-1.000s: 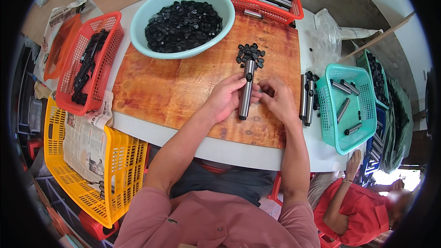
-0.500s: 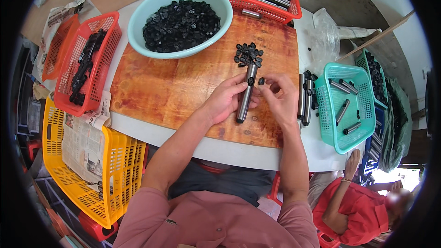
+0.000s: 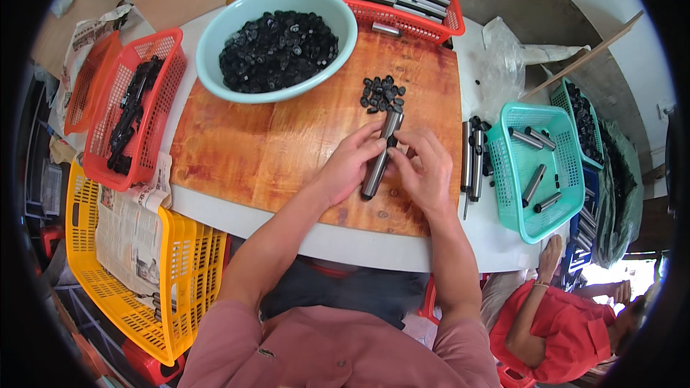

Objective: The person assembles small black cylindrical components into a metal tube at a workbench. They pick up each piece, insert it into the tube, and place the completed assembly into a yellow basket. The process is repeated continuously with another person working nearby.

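A metal tube (image 3: 375, 174) with black ends stands tilted over the wooden board, its lower end toward me. My left hand (image 3: 352, 162) grips it from the left, thumb across its side. From the right, my right hand (image 3: 425, 172) pinches a small black plastic piece (image 3: 392, 141) against the middle of the tube; the fingers partly hide the piece. Just beyond the tube's upper end lies a small heap of black plastic pieces (image 3: 381, 92). To the right of my right hand, several similar tubes (image 3: 477, 162) lie side by side.
A pale blue basin (image 3: 277, 93) of black pieces stands far left on the wooden board (image 3: 287, 129). Red baskets (image 3: 460, 18) hold tubes and black parts. At right is a green basket (image 3: 528, 226) with tubes; a co-worker in red (image 3: 553, 316) sits nearby. A yellow crate (image 3: 169, 280) stands left.
My right hand has brought the black piece from beside the tube onto the tube's side. The whole scene has shifted slightly in the picture.
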{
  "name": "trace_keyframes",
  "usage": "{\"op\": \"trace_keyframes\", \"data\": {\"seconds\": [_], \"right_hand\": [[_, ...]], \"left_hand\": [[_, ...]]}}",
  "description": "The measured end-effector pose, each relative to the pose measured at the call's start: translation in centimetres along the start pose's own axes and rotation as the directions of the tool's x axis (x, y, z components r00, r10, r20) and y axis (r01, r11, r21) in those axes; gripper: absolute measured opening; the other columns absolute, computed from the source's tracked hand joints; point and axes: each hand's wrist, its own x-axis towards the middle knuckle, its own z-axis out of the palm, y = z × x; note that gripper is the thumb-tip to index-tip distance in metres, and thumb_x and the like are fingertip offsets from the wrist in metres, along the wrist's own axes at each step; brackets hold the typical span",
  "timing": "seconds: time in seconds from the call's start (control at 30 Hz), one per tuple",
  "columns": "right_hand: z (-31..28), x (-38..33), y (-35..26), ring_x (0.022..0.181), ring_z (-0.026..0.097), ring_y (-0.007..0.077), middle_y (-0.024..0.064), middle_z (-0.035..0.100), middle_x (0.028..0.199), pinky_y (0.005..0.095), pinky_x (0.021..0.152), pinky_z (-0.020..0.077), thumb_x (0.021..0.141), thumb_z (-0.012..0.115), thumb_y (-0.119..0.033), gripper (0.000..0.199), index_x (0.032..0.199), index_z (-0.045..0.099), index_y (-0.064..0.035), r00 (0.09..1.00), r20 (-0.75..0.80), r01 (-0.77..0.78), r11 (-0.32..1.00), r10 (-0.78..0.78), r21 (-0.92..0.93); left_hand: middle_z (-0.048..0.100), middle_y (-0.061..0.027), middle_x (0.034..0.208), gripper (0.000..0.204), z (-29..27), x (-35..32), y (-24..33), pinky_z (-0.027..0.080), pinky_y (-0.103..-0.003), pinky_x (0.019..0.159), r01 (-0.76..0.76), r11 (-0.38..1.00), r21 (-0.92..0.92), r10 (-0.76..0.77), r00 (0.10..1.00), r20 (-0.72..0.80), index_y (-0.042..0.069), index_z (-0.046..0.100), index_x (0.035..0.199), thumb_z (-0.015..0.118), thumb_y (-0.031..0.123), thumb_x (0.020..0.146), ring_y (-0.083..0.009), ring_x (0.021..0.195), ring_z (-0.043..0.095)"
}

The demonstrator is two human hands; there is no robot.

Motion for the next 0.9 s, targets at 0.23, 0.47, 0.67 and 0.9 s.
{"op": "trace_keyframes", "data": {"seconds": [0.23,0.47,0.67,0.9], "right_hand": [[0.6,-0.5,-0.4,0.072,0.068,0.0259,0.0114,0.071,0.093,0.0346,0.061,0.0565,0.076,0.085,0.000,0.031,0.105,0.072,-0.0030,0.985,-0.057,0.164,0.987,-0.164,-0.006],[0.4,-0.8,-0.5,0.072,0.065,0.0137,0.0105,0.071,0.096,0.0281,0.064,0.0543,0.086,0.079,0.002,0.031,0.115,0.070,0.0001,0.989,-0.045,-0.130,0.965,0.144,0.227],[0.8,-1.1,0.3,0.073,0.063,0.0108,0.0077,0.067,0.090,0.0269,0.067,0.0552,0.091,0.076,-0.001,0.029,0.119,0.069,0.0010,0.939,0.025,-0.330,0.878,0.343,0.346],[0.9,-0.7,0.5,0.098,0.064,0.0148,0.0098,0.067,0.111,0.0319,0.086,0.0576,0.098,0.071,-0.009,0.036,0.131,0.062,0.0025,0.849,0.179,-0.489,0.609,0.498,0.625]], "left_hand": [[0.067,-0.0063,0.114,0.036,0.5,-0.9,0.1,0.060,-0.028,0.079,-0.064,0.987,0.144,0.066,0.998,-0.014,0.002,0.054,0.141,0.059,0.017,0.108,-0.0114,0.096,0.067],[0.065,-0.0062,0.095,0.037,-0.6,-0.8,-0.1,0.052,-0.026,0.062,0.037,0.998,0.051,-0.041,0.996,0.082,0.004,0.058,0.134,0.047,0.030,0.110,-0.0141,0.072,0.063],[0.063,-0.0059,0.088,0.035,-0.3,-1.1,0.8,0.048,-0.027,0.058,0.156,0.983,-0.102,-0.151,0.987,0.053,0.006,0.059,0.130,0.046,0.032,0.110,-0.0153,0.065,0.058],[0.062,-0.0085,0.088,0.034,-0.7,-1.1,0.1,0.051,-0.028,0.058,0.145,0.989,-0.009,-0.143,0.985,0.096,0.003,0.057,0.125,0.043,0.031,0.112,-0.0175,0.065,0.060]]}}
